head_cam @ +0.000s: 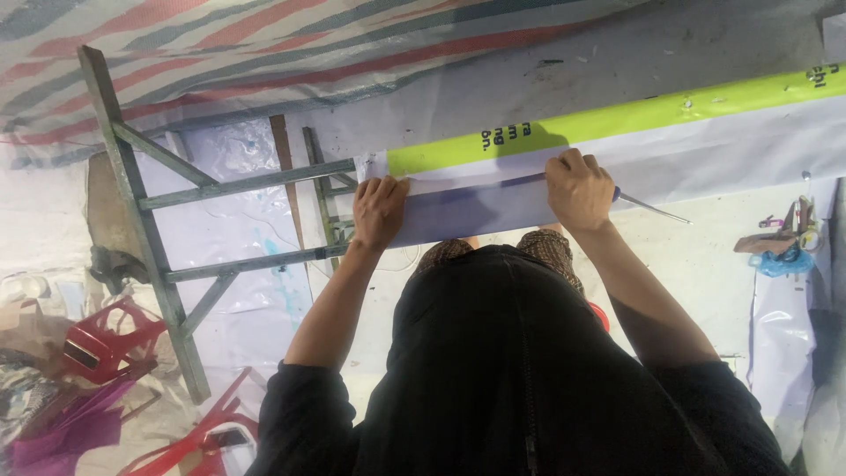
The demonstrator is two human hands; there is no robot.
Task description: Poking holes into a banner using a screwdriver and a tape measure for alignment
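The person's left hand (380,210) lies on the near edge of a white banner sheet (705,154) with a lime-green stripe, fingers curled together and pressing the folded edge flat; the sheet runs across the view, from beside the grey metal frame (150,238) out to the right edge. The right hand (577,188) is clenched in a fist on the same edge, well apart from the left, gripping a blue-handled pointed tool (648,207) whose metal tip sticks out rightward. Red plastic chairs (110,344) lie on the floor at lower left.
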